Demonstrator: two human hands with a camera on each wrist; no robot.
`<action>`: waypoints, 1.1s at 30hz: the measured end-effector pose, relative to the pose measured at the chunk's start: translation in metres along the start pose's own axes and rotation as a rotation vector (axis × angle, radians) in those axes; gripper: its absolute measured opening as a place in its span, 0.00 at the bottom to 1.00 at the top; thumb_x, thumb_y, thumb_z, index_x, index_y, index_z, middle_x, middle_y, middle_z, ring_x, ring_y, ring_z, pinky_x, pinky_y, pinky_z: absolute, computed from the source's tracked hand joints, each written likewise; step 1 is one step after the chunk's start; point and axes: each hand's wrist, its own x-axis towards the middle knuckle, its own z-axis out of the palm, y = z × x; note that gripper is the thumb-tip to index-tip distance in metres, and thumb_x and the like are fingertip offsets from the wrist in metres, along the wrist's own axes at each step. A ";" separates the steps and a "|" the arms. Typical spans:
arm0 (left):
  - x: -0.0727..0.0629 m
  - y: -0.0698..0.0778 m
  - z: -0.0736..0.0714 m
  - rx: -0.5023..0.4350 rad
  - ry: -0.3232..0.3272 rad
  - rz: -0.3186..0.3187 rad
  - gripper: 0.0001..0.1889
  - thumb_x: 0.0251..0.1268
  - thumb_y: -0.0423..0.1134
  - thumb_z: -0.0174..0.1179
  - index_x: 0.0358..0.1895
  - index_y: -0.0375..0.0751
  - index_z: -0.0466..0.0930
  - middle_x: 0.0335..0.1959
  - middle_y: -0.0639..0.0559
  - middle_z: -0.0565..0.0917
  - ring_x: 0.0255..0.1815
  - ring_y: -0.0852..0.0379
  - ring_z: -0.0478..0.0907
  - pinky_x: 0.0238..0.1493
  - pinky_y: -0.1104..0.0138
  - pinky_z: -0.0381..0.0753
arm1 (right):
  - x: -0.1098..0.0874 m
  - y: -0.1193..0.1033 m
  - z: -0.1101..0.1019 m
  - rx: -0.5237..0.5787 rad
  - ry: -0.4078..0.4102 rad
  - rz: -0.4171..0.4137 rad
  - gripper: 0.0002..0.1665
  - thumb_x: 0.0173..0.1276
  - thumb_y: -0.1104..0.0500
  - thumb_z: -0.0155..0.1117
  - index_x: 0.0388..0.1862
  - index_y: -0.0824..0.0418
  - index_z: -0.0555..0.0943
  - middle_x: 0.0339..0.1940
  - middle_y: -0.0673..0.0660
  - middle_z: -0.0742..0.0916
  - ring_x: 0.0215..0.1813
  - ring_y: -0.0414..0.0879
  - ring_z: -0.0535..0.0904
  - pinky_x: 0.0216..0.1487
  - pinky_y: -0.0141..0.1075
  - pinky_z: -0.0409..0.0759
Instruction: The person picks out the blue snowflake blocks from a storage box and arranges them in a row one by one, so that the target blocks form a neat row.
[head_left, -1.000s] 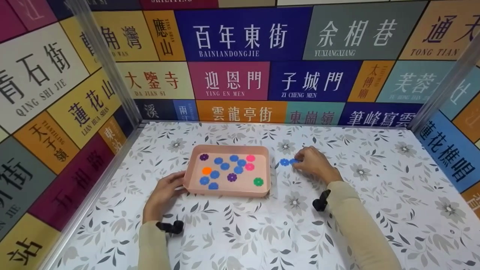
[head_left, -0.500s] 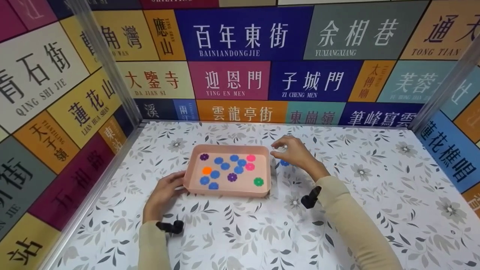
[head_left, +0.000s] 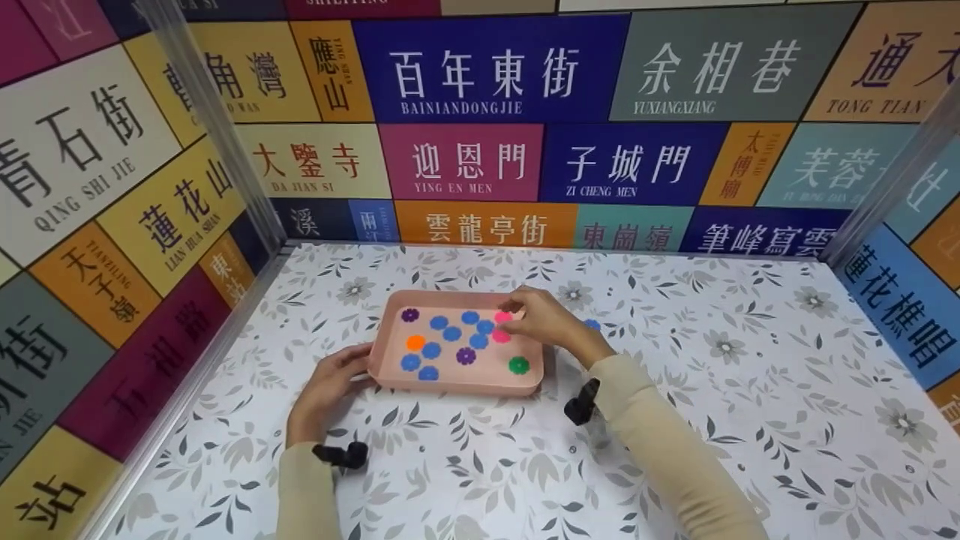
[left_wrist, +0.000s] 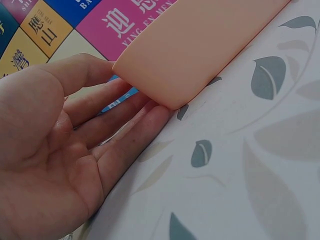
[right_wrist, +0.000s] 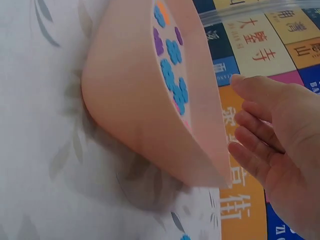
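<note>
A shallow pink tray lies on the table with flower-shaped plastic pieces inside: several blue pieces, two purple pieces, two pink pieces, an orange piece and a green piece. At the tray's left end, my left hand touches the corner with extended fingertips; the left wrist view shows its palm bare. Over the tray's right end hovers my right hand, fingers loosely bent near the pink pieces. In the right wrist view, nothing shows between thumb and fingers.
To the right of the tray, a blue flower piece on the table is partly covered by the right wrist. A leaf-patterned cloth covers the table. Panels with street-name lettering stand at the back and sides.
My right hand has left the blue pieces on the table and moved left over the tray's right end. The left hand and tray stay in place.
</note>
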 end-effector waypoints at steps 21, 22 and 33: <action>0.001 0.000 -0.002 0.008 -0.012 -0.043 0.25 0.74 0.44 0.57 0.72 0.47 0.70 0.73 0.47 0.72 0.67 0.49 0.77 0.71 0.56 0.76 | 0.011 -0.006 0.043 0.078 -0.087 0.073 0.25 0.63 0.59 0.73 0.58 0.65 0.82 0.56 0.60 0.87 0.56 0.52 0.83 0.63 0.42 0.83; 0.001 0.000 -0.002 0.006 -0.009 -0.051 0.25 0.73 0.45 0.57 0.72 0.48 0.70 0.73 0.47 0.73 0.66 0.49 0.77 0.71 0.56 0.76 | 0.011 -0.007 0.044 0.077 -0.089 0.089 0.25 0.63 0.58 0.73 0.58 0.64 0.82 0.57 0.59 0.87 0.57 0.51 0.83 0.64 0.43 0.82; 0.001 -0.001 -0.001 0.001 -0.001 0.000 0.24 0.74 0.39 0.55 0.71 0.41 0.70 0.72 0.43 0.73 0.63 0.49 0.79 0.66 0.59 0.81 | 0.014 -0.005 0.049 0.057 -0.105 0.132 0.22 0.63 0.57 0.73 0.56 0.59 0.85 0.53 0.55 0.88 0.54 0.47 0.82 0.63 0.42 0.82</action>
